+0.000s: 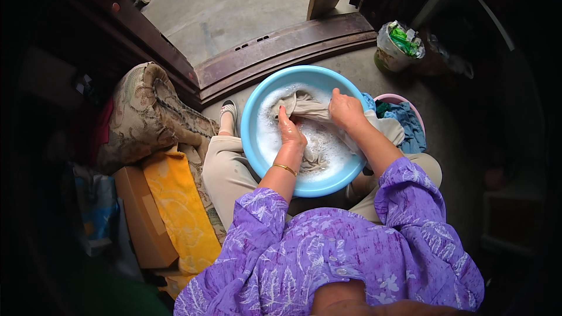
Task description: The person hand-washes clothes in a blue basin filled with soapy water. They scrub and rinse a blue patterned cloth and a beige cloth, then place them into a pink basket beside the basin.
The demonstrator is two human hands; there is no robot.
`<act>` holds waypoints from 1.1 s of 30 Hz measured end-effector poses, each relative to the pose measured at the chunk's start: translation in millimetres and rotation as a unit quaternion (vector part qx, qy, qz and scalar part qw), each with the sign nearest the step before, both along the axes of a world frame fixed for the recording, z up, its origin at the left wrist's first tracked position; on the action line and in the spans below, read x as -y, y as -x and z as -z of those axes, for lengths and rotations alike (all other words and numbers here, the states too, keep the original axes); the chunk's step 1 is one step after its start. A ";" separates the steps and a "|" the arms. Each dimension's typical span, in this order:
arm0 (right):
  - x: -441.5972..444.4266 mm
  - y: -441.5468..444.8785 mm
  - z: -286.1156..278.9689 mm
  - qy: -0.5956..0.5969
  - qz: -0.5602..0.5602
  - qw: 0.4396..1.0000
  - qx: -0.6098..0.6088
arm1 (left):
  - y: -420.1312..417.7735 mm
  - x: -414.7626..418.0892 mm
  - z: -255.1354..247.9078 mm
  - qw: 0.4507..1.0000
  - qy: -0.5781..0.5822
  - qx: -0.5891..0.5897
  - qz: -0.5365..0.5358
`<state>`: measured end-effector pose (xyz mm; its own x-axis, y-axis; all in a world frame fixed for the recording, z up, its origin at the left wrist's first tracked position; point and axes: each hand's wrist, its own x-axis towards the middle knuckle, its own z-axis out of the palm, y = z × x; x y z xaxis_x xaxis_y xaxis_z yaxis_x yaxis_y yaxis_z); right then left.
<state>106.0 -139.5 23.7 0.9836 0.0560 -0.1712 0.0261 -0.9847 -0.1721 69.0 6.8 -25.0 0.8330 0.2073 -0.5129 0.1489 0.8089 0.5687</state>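
A light blue plastic basin full of white suds stands before me, between my legs. A wet beige garment stretches across it, and its pale end hangs over the right rim. My right hand is a fist around the cloth near the right side of the basin. At the left part of the cloth, my left hand holds it with the thumb up; its other fingers are partly hidden. A gold-coloured bangle circles my left wrist. More wet cloth shows in the suds near the front.
Beyond the right rim sits a pink basin with blue clothes. A lined waste bin stands farther back, near a dark door sill. To the left are a patterned sofa arm, a yellow cloth and a cardboard box.
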 end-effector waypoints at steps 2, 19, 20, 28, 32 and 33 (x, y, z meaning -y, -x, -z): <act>-17.7 10.4 -5.2 -0.005 -0.079 0.996 0.046 | 4.0 9.1 -5.0 1.000 0.018 0.010 0.004; -51.1 89.5 -19.9 -0.389 -0.127 0.912 0.018 | 9.5 -11.5 -25.1 0.954 0.170 -0.133 0.208; -60.1 98.1 -31.4 -0.371 -0.137 0.918 -0.013 | 16.6 -16.0 -17.5 0.948 0.228 -0.060 0.216; -48.2 13.0 9.7 -0.215 -0.049 0.970 0.105 | 11.5 18.1 -21.2 0.984 0.133 -0.103 0.055; -83.0 72.5 -11.8 -0.299 -0.132 0.937 0.123 | 10.1 -2.4 27.3 0.986 0.144 -0.064 0.046; -83.5 78.3 -12.7 -0.301 -0.134 0.938 0.109 | 8.2 -2.0 35.2 0.984 0.158 -0.060 0.054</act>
<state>27.7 -56.0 36.4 0.9282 0.3284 0.1748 0.3584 -0.6632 -0.6571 60.8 8.8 -60.2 0.7709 -0.0644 -0.6337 0.2938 0.9187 0.2640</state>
